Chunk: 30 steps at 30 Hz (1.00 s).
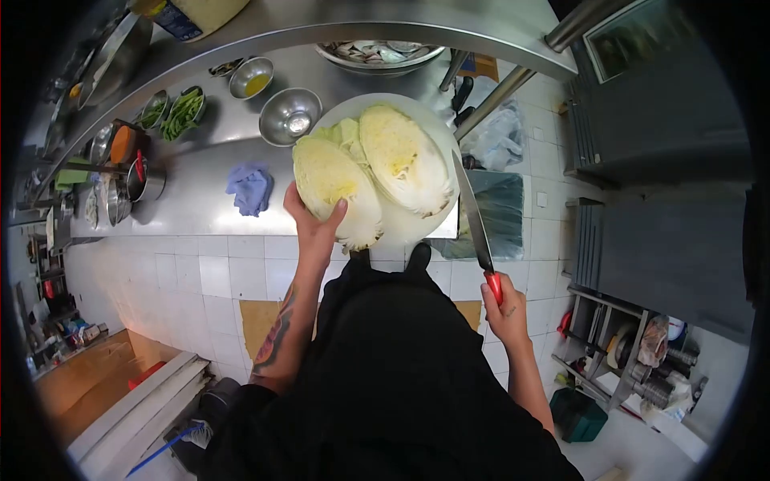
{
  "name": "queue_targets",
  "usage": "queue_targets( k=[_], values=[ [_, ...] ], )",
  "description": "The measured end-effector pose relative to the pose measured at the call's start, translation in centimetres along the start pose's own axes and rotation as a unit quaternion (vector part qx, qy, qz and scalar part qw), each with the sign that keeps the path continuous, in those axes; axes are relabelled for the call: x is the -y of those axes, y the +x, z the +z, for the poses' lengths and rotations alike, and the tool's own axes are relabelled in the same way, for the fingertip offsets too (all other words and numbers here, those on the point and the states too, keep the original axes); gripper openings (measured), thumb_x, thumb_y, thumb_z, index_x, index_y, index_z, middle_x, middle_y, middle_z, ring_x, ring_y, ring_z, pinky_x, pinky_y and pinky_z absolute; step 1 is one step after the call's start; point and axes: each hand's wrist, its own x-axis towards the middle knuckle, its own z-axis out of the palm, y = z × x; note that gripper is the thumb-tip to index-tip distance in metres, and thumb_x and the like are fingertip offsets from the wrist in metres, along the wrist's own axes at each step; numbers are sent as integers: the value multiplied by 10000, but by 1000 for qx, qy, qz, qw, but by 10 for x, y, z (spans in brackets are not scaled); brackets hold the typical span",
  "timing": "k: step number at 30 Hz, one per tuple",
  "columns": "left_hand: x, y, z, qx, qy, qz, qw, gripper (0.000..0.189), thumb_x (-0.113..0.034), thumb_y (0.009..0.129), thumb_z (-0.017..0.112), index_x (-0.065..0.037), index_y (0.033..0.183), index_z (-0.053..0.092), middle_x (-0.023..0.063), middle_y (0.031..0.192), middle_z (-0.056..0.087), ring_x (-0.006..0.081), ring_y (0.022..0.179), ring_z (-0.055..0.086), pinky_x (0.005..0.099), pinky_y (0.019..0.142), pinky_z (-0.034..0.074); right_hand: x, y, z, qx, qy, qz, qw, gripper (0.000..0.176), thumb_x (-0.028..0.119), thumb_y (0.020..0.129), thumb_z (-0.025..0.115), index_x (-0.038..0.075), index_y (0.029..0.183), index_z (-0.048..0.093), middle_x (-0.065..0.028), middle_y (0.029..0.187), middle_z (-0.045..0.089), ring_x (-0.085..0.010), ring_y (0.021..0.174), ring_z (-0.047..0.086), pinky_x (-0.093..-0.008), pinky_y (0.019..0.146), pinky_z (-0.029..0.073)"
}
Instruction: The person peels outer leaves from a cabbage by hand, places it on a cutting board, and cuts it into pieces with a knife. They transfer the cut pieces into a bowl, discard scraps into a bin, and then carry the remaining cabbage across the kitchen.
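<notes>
Two halves of a napa cabbage lie cut face up on a round white cutting board (pixel 434 120). My left hand (pixel 315 228) grips the lower edge of the left cabbage half (pixel 329 180), thumb over its cut face and the other fingers mostly hidden along its side. Beside it rests the right cabbage half (pixel 401 156), untouched by either hand. Closed around a red handle, my right hand (pixel 507 311) holds a kitchen knife (pixel 475 216). The long blade points away from me, at the right edge of the board and apart from the cabbage.
On the steel counter (pixel 192 196) are a crumpled blue cloth (pixel 249 190), an empty metal bowl (pixel 290 117), a bowl of yellow liquid (pixel 251 78) and green peppers (pixel 183 112). A basin of fish (pixel 379 54) stands under the overhead shelf (pixel 337 34). Dark cabinets (pixel 666 216) line the right.
</notes>
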Motion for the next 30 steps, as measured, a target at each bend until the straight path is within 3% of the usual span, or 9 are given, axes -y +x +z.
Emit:
queue_targets(
  k=[2, 5, 10, 12, 17, 27, 28, 29, 30],
  values=[
    [11, 12, 0, -31, 42, 29, 998, 894, -8, 911, 803, -7, 1622, 261, 237, 1645, 351, 320, 1510, 423, 435, 1221, 409, -8, 12, 3, -1, 31, -27, 999, 232, 163, 1068, 689, 24, 1251, 662, -188, 738, 656, -359, 614, 666, -389, 614, 512],
    [7, 24, -22, -47, -124, -116, 984, 852, 101, 872, 739, -9, 1619, 346, 207, 1491, 590, 353, 1333, 638, 459, 1113, 567, -5, 21, -9, 17, 15, -66, 998, 261, 145, 1046, 709, 23, 1274, 669, -211, 810, 706, -380, 691, 718, -391, 659, 536],
    [0, 31, -133, -57, -246, -151, 956, 674, -15, 922, 651, 3, 1571, 474, 241, 1478, 635, 405, 1259, 701, 508, 1060, 615, -32, 23, -25, 15, 5, -121, 992, 286, 122, 1023, 727, 20, 1287, 691, -233, 934, 763, -388, 807, 774, -382, 730, 568],
    [-24, 47, -177, -125, -188, -108, 968, 696, -27, 922, 622, -14, 1595, 447, 229, 1475, 633, 405, 1279, 688, 526, 1071, 607, -40, 21, -31, 3, -7, -88, 996, 284, 118, 1025, 723, 17, 1289, 698, -235, 973, 771, -370, 827, 779, -376, 756, 573],
    [-36, 153, -297, -136, -76, -44, 987, 730, 9, 895, 626, -68, 1598, 444, 200, 1467, 634, 384, 1276, 682, 518, 1056, 600, -54, 21, -19, -7, 45, -23, 999, 288, 162, 1056, 705, 21, 1306, 693, -74, 668, 620, -132, 549, 610, -315, 554, 485],
    [58, 228, -391, -13, 121, -85, 989, 627, -51, 769, 702, -12, 1394, 689, 114, 1257, 764, 253, 1168, 711, 366, 1026, 553, -29, 4, 13, -40, 72, 44, 996, 318, 201, 1077, 686, 42, 1353, 681, -32, 692, 651, -94, 537, 612, -287, 520, 494],
    [48, 227, -380, -36, 204, -52, 977, 557, -74, 817, 701, 9, 1367, 695, 115, 1256, 761, 256, 1147, 710, 368, 1024, 547, -22, 3, 13, -37, 83, 50, 995, 389, 201, 1078, 680, 57, 1440, 662, -33, 714, 665, -82, 551, 613, -275, 530, 497],
    [67, 237, -387, -113, 381, 116, 910, 503, -62, 843, 683, 15, 1340, 704, 126, 1235, 762, 256, 1132, 710, 365, 1019, 545, -14, 4, 15, -54, 88, 49, 993, 435, 194, 1075, 681, 58, 1486, 637, -52, 727, 673, -96, 579, 632, -292, 561, 520],
    [87, 248, -396, -185, 529, 278, 780, 452, -50, 870, 664, 22, 1313, 713, 138, 1214, 764, 256, 1116, 711, 363, 1014, 543, -8, 6, 15, -70, 93, 47, 992, 483, 188, 1072, 682, 59, 1532, 612, -72, 740, 681, -111, 607, 651, -310, 591, 542]
  ],
)
